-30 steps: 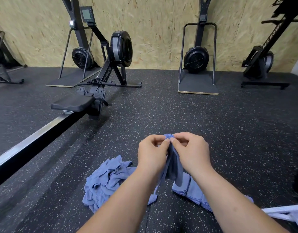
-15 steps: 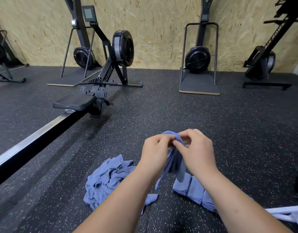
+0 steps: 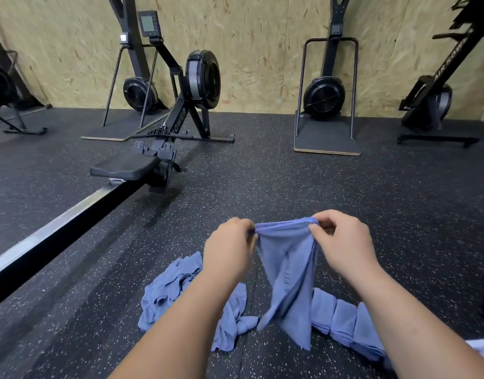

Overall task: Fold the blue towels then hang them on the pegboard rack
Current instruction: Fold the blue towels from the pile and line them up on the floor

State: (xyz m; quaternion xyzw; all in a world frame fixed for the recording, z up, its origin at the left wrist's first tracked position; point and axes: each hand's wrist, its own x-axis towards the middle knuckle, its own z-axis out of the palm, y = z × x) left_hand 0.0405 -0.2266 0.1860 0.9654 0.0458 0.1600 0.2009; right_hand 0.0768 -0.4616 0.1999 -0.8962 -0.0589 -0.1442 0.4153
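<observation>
Both forearms reach in from the bottom edge. The left hand [image 3: 228, 250] and the right hand [image 3: 344, 244] each pinch a top corner of a blue towel [image 3: 287, 266] between thumb and curled fingers. The hands are held apart, so the upper hem is stretched between them. The cloth hangs below in loose folds; whether its lower end touches the floor [image 3: 372, 201] cannot be told.

Under the left forearm a crumpled heap of blue towels [image 3: 175, 291] lies on the floor. Under the right forearm a row of folded towels [image 3: 342, 315] lies side by side, just beside the hanging cloth.

Beyond the hands the dark speckled floor lies open, wide to the right and ahead. To the left the metal rail [image 3: 57, 228] of a rowing machine [image 3: 202, 77] runs diagonally up to its black seat [image 3: 126, 168], bounding that side. Farther off, an upright fan machine [image 3: 324, 97] stands on a flat platform against the chipboard wall [image 3: 262, 50], which closes the far edge.
</observation>
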